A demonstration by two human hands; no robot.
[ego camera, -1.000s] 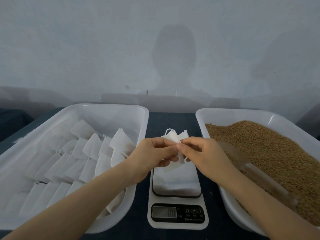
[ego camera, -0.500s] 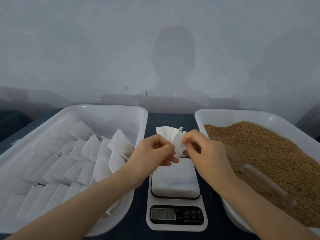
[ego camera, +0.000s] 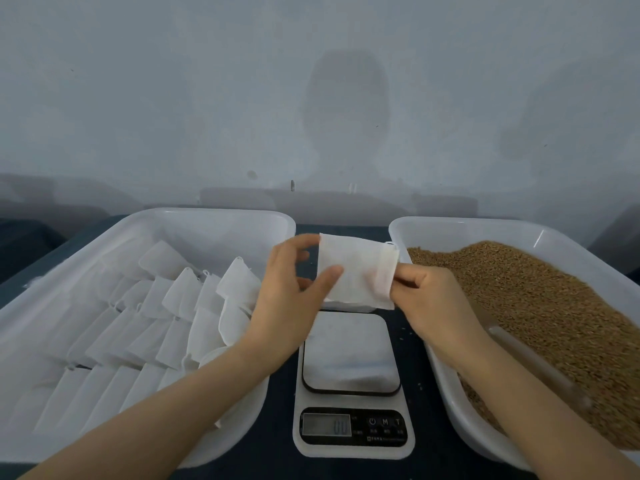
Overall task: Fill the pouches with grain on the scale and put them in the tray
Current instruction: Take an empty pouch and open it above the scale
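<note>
Pouches (ego camera: 166, 306), white and empty, lie overlapped in rows in the left tray (ego camera: 207, 216). My left forearm covers that tray's near right corner, and the frame cuts off its near left end. My left hand (ego camera: 287, 296) pinches one further pouch, thumb on its front face and index finger at its top left corner. I see this held pouch (ego camera: 360, 268) spread flat between both hands, over the far edge of the scale (ego camera: 349, 355), which it hides. My right hand (ego camera: 433, 306) pinches its right edge. The scale's display digits are too blurred to read. The right tray (ego camera: 450, 226) holds grain (ego camera: 536, 306) and runs out of frame. A translucent scoop (ego camera: 526, 355) lies in the grain beside my right forearm; its outline is hard to make out.
</note>
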